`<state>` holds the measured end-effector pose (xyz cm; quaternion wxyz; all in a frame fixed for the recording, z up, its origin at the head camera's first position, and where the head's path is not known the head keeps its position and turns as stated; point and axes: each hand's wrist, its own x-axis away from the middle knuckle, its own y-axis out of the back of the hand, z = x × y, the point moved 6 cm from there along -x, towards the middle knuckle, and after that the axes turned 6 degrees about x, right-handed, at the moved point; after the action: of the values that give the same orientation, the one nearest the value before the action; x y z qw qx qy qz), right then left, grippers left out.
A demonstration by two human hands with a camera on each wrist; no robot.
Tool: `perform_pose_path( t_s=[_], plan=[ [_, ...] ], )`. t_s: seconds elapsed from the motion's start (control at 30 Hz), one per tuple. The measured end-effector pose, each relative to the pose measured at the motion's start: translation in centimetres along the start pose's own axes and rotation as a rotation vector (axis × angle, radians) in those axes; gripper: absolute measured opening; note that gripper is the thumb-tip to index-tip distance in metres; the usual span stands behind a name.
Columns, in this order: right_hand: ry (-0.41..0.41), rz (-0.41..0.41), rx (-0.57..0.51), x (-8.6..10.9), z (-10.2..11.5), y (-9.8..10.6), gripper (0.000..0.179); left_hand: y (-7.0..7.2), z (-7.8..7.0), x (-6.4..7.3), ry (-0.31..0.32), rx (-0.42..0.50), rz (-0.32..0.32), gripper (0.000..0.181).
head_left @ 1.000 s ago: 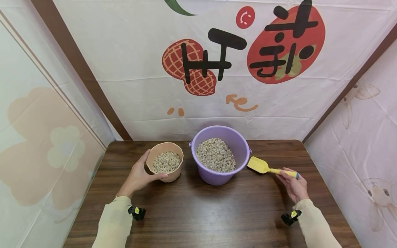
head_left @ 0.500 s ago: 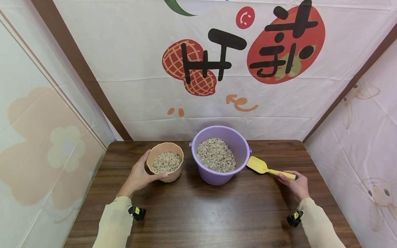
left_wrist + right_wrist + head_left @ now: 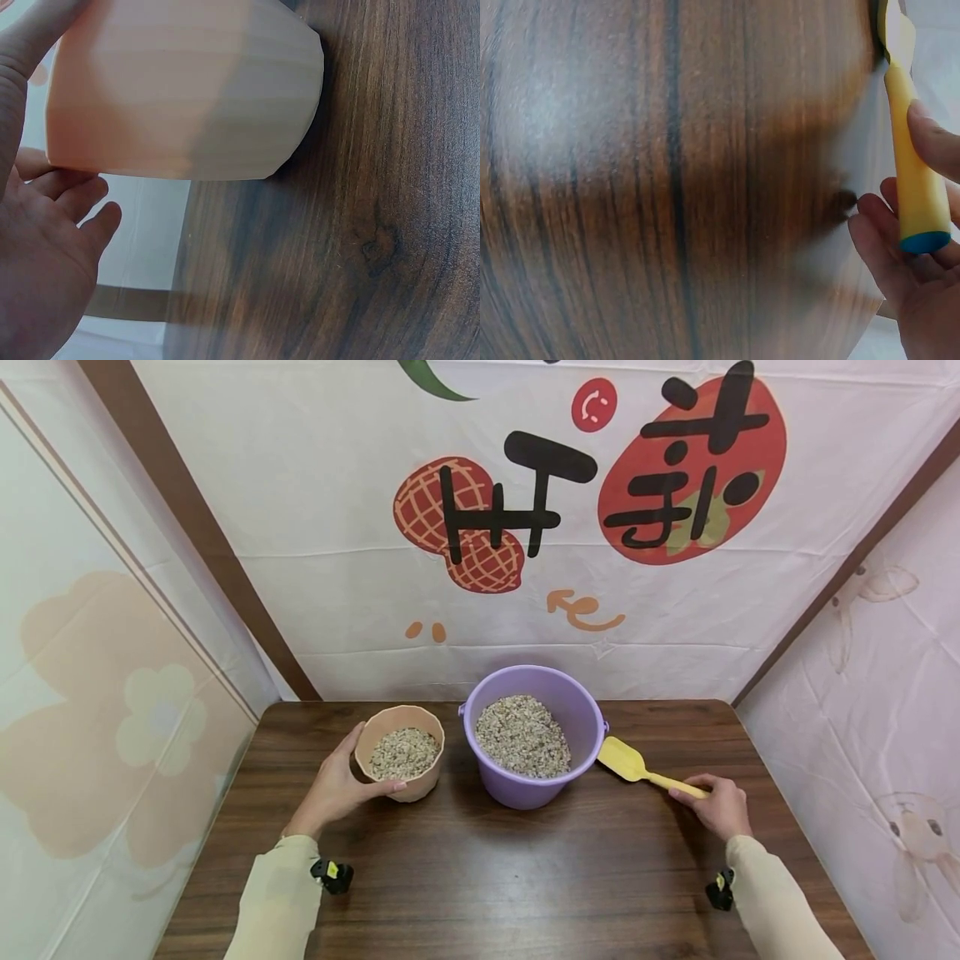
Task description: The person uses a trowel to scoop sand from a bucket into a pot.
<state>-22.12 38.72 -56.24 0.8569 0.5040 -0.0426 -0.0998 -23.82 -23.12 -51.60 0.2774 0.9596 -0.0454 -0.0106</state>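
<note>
My left hand [image 3: 339, 787] grips the side of a peach-coloured flowerpot [image 3: 431, 774], thumb near its front rim and fingers round the far side. Grainy pale gravel [image 3: 405, 753] partly fills the pot. In the left wrist view the pot's faceted wall [image 3: 172, 90] spans the upper part, its base close over the wood. My right hand [image 3: 718, 806] holds a yellow toy shovel [image 3: 622, 758] by its handle, the scoop lying to the right of a purple bucket. The handle's blue end [image 3: 925, 241] shows between thumb and fingers in the right wrist view.
The purple bucket [image 3: 521, 789], holding more of the same gravel [image 3: 522, 735], stands at the back middle between pot and shovel. A printed cloth wall [image 3: 337, 593] rises behind the dark wooden table [image 3: 510, 885], with further cloth walls at both sides.
My right hand has shifted slightly right and turned more over the shovel's handle, whose blue end is now hidden in the head view. The left hand and flowerpot stay put.
</note>
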Motion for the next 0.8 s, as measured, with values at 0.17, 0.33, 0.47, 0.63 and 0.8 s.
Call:
perform_pose_path(
  t_s=[0.17,0.33,0.47,0.63,0.8],
  plan=[
    [0.014,0.032,0.047,0.11,0.2,-0.03,0.037,-0.02,0.08,-0.02,0.005,-0.002,0.0,0.131],
    [0.028,0.041,0.063,0.05,0.34,-0.05,0.036,-0.03,0.08,-0.02,0.008,0.0,0.0,0.132],
    [0.05,0.047,0.089,0.06,0.37,-0.32,0.037,-0.02,0.06,0.0,0.007,0.002,0.0,0.131],
    [0.083,0.046,0.124,0.0,0.41,-0.63,0.037,0.07,-0.02,-0.04,-0.001,-0.001,-0.005,0.131],
    [0.105,0.047,0.135,-0.08,0.81,-0.51,0.039,0.08,-0.02,-0.08,-0.005,-0.011,-0.008,0.131]
  ],
)
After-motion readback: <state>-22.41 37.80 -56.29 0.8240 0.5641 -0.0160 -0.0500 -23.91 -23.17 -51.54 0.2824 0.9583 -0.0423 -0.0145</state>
